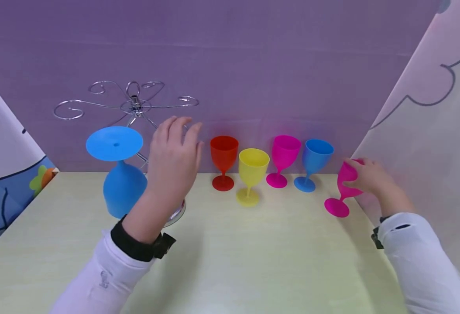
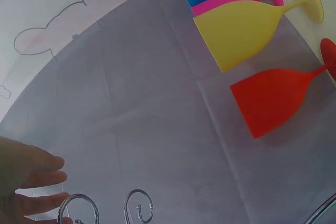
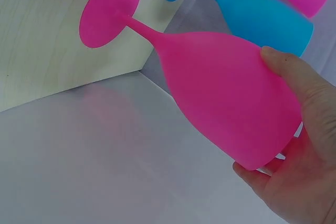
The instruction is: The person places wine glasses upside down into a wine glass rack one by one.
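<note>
My right hand (image 1: pixel 373 176) grips a pink plastic goblet (image 3: pixel 226 87) by its bowl, thumb on one side and fingers on the other. In the head view the goblet is tilted, its foot toward the table. My left hand (image 1: pixel 175 161) is raised beside a silver wire rack (image 1: pixel 135 104) with curled arms, fingers loosely bent and holding nothing. Two of the rack's curls (image 2: pixel 139 208) show near those fingers in the left wrist view. A blue goblet (image 1: pixel 125 187) is upside down at the rack's front; what supports it is hidden.
Along the back of the pale table (image 1: pixel 269 257) stand a red goblet (image 1: pixel 224 150), a yellow goblet (image 1: pixel 252 168), another pink goblet (image 1: pixel 285 150) and another blue goblet (image 1: pixel 316 157). Behind them rises a purple backdrop (image 1: pixel 253 78); a printed panel (image 1: pixel 430 144) bounds the right side.
</note>
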The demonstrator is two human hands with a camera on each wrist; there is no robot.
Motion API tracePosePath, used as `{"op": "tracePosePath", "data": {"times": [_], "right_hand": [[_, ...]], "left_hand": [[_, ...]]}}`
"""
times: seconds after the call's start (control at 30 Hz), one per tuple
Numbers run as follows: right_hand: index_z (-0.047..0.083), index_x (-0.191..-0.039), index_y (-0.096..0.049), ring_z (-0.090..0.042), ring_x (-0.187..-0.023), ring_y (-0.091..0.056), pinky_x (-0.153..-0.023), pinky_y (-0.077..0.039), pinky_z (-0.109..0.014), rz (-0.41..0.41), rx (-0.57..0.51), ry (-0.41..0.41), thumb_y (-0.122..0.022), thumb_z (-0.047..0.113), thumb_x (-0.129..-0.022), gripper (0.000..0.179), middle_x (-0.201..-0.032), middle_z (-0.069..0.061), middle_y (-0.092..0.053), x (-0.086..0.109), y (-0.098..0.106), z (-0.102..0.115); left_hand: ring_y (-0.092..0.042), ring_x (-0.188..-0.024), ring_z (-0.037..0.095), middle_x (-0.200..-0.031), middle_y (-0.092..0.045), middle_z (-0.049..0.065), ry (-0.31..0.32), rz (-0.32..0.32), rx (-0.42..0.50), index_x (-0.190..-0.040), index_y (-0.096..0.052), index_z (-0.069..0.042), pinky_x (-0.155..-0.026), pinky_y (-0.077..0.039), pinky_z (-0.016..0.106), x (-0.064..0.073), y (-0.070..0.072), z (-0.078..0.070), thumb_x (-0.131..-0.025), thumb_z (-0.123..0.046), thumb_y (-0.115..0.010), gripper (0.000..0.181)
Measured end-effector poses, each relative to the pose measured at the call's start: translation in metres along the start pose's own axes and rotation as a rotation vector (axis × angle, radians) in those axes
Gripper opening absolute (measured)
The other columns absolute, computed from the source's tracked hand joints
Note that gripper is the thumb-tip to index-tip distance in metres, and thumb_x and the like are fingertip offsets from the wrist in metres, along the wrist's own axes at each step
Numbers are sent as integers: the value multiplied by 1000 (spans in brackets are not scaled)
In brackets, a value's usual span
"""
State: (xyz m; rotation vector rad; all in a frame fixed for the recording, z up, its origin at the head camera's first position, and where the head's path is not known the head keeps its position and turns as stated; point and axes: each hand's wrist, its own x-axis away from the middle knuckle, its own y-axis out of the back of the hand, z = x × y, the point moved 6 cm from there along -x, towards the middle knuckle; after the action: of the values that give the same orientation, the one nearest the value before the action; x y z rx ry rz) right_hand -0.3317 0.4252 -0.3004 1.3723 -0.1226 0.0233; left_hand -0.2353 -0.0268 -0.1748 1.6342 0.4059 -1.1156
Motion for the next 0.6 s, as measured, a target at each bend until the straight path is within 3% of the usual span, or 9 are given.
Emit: {"op": "tracePosePath", "data": {"times": [0.3,0.6], "right_hand": [[8,-143,-21,-58,-114,-19,-73,-49,-60,-6,26,63,-76,23,-68,94,-129,-37,-20,-3,0,3],[8,-143,-20,-59,-114,-19,-71,-50,-58,-10,2,47,-78,20,-66,96,-129,-38,-19,-2,1,3]], "left_hand": [[-47,-111,37,-111,-59,22,30,50,-39,-108,-62,3,-92,-45,47,-1,-2,7,-82,-10,-65,29],[-50,-105,36,-103,-61,22,15,42,-28,-103,-64,4,-88,-48,47,-2,-2,10,-79,-4,-67,25]]}}
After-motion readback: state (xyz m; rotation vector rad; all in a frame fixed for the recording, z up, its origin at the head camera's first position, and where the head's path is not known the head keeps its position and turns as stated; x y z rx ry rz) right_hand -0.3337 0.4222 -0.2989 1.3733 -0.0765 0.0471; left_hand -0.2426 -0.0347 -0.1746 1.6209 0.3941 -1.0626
